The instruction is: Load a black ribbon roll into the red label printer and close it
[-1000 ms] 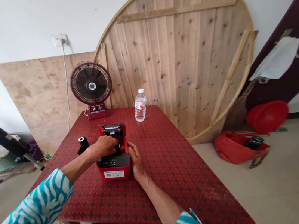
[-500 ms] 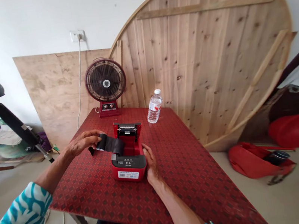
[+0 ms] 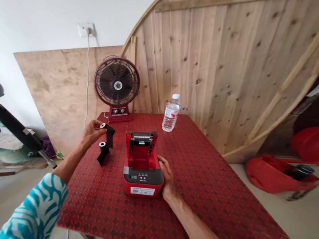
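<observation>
In the head view, a red and black label printer stands on the table with its lid raised and its red inner bay showing. My right hand rests against the printer's right side, fingers curved round the edge. To the left of the printer, my left hand pinches a black paper roll with a white core, its loose end hanging down. Just below it, a second black roll lies on the table, a strip of it unrolled.
A dark red fan stands at the back of the patterned red table. Right of it is a water bottle. A large round wooden board leans on the wall. A red bag lies on the floor.
My left hand has lifted the black roll away from the printer, up and to the left. The printer's bay now shows uncovered. My right hand stays at the printer's side.
</observation>
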`<move>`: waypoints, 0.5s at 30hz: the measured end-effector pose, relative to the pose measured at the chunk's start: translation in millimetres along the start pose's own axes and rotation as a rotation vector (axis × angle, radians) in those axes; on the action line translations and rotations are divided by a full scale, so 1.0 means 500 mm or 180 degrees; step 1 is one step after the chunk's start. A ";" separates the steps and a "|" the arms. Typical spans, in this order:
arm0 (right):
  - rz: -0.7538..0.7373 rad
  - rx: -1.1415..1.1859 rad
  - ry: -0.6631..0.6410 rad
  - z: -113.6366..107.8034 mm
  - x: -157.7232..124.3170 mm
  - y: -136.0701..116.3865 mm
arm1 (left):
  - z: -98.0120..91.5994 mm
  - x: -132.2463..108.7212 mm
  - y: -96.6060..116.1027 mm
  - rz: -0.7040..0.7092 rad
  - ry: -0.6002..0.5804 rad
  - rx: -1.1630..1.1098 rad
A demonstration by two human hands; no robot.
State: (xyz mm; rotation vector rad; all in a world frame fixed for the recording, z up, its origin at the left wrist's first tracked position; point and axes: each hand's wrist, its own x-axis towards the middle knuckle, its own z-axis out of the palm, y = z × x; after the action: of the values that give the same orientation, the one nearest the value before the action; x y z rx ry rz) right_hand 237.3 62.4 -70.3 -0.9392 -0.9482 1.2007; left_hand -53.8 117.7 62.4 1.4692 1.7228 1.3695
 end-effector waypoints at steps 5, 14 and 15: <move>0.0008 0.0038 -0.0032 0.001 -0.003 -0.008 | 0.092 0.027 -0.035 0.0136 -0.0320 0.0914; 0.0016 -0.0017 -0.0060 0.004 -0.003 -0.016 | 0.130 0.040 -0.070 0.0242 -0.1323 0.1628; 0.0011 -0.0026 -0.0054 0.004 -0.003 -0.017 | 0.131 0.040 -0.073 0.0259 -0.1329 0.1607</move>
State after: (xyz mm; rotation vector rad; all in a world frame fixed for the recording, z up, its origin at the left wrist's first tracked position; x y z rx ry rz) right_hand 237.9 59.9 -62.0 -0.9388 -0.9659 1.2104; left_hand -19.8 163.6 9.5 1.9430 1.8086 0.6061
